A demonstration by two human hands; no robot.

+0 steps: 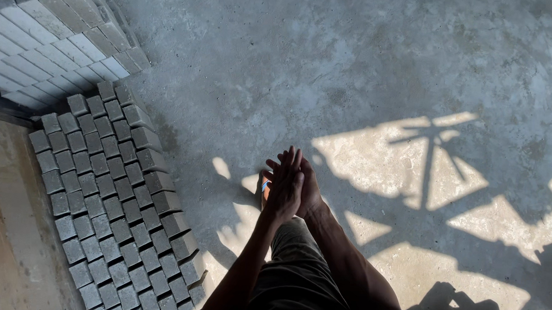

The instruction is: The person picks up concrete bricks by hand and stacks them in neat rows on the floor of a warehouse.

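My left hand [285,185] and my right hand [309,189] are pressed together palm to palm in front of me, fingers straight and pointing away, above the concrete floor [331,70]. Neither hand holds anything. Below them I see my dark trousers [295,275] and part of a blue sandal [265,187] on my foot. The nearest stack of grey bricks [113,197] lies to the left of my hands, about an arm's length off.
A second, paler stack of bricks [43,29] stands at the upper left. A flat wooden board [2,222] runs along the left edge. Sunlit patches and shadows fall across the floor at the right.
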